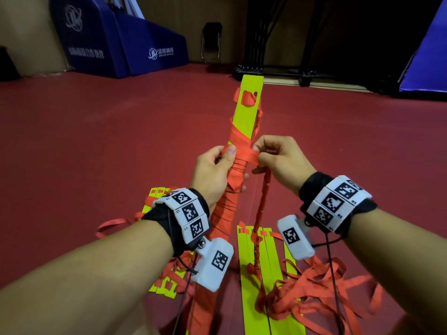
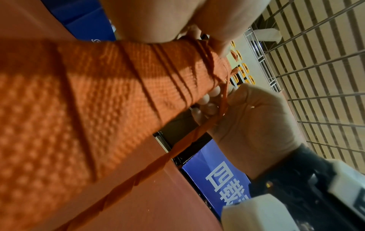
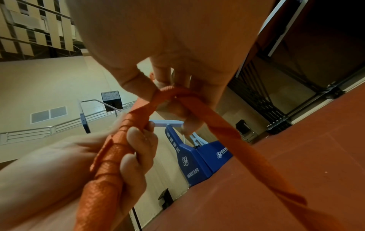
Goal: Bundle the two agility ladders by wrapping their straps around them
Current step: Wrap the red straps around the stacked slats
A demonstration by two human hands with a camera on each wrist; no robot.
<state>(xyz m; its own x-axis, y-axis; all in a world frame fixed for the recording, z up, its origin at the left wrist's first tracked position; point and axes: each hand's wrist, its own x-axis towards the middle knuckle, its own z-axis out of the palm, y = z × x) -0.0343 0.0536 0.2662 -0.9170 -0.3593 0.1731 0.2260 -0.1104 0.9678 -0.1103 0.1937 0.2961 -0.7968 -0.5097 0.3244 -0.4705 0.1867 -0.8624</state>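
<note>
Two hands work one ladder bundle [image 1: 244,131]. The left hand [image 1: 215,170] grips its wrapped middle. The right hand [image 1: 278,158] pinches the red strap [image 1: 262,201] just beside it

Occluded and cropped regions

Red woven strap [image 1: 262,201] end hidden inside right hand [image 1: 278,160]; yellow flat plastic ladder rungs [image 1: 251,286] cropped at 6 o'clock; left wrist view foreground blurred.

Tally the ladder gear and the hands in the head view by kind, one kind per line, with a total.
Wrapped ladder bundle, held up: 1
Loose groups of yellow rungs on the floor: 2
Hands, left hand and right hand: 2
Total: 5
</note>
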